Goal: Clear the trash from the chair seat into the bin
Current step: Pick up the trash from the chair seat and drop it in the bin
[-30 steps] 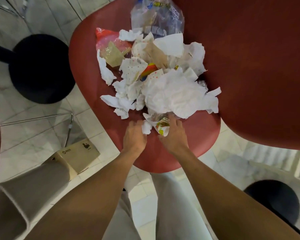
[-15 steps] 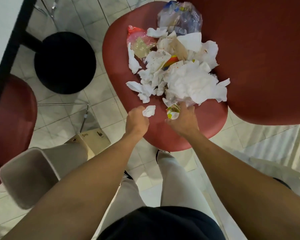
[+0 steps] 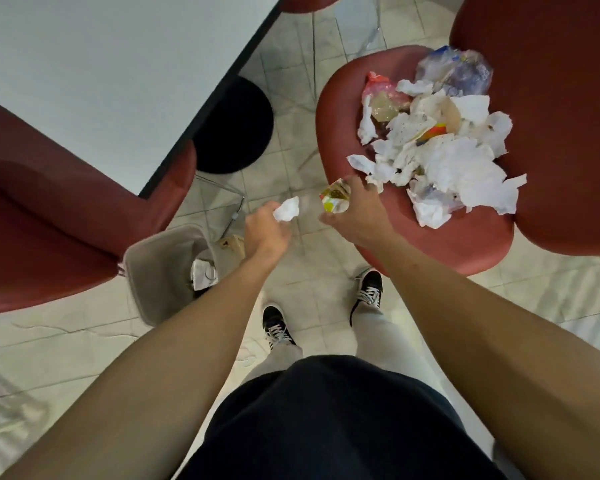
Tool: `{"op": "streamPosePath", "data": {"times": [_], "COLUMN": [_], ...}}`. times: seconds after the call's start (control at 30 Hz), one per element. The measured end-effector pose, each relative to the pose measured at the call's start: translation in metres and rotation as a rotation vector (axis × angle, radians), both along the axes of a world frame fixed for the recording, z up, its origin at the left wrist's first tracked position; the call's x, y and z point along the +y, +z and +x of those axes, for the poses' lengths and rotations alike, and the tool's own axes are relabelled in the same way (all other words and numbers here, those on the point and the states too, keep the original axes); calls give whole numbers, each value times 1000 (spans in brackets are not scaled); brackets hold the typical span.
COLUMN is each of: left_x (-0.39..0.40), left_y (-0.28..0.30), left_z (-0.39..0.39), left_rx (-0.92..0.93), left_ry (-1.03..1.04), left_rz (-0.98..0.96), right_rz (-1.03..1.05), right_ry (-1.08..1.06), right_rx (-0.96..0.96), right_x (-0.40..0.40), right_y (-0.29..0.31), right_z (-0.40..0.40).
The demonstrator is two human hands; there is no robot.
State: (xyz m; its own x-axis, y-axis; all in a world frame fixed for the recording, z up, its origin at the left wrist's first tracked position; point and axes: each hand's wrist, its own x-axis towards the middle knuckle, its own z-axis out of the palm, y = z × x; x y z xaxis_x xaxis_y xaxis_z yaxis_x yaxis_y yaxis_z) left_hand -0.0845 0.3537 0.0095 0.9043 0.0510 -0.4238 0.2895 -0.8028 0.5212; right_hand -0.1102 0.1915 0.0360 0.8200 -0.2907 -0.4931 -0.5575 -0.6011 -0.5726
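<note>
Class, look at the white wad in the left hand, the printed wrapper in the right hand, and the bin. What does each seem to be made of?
White wad: probably tissue paper, matt, softly crumpled. Printed wrapper: likely plastic film, glossy, yellow and green print. Bin: apparently moulded plastic, smooth, beige, rounded rim.

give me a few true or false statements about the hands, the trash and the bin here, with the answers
1. The left hand holds a white paper ball. True.
2. The right hand is empty. False: it holds a yellow wrapper.
3. The bin stands on the chair seat. False: it stands on the floor, left of the chair.
4. A pile of trash lies on the seat. True.
5. The bin holds nothing. False: some white trash shows inside.
</note>
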Motion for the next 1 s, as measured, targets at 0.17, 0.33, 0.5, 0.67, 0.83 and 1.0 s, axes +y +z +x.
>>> {"op": "streamPosePath", "data": {"times": [0.17,0.33,0.5,0.67,0.83,1.0], "left_x": [85,161,218,245,246,217], "left_y": [8,11,7,4,4,3], "left_z": [-11,-26,-42,-51,-53,-48], "left_rx": [-28,-10,20,33,56,52], "left_ry": [114,271,389,442,410,357], "left_rz": [24,43,62,116,175,182], "right_rz": [31,37,75,124,118,103], "right_ry": [94,193,322,448,477,437], "right_rx": [-17,10,30,50,65,71], "right_x": [81,156,217,254,250,211], "right_y": [10,13,11,7,6,9], "right_z": [4,8,8,5,3,2]}}
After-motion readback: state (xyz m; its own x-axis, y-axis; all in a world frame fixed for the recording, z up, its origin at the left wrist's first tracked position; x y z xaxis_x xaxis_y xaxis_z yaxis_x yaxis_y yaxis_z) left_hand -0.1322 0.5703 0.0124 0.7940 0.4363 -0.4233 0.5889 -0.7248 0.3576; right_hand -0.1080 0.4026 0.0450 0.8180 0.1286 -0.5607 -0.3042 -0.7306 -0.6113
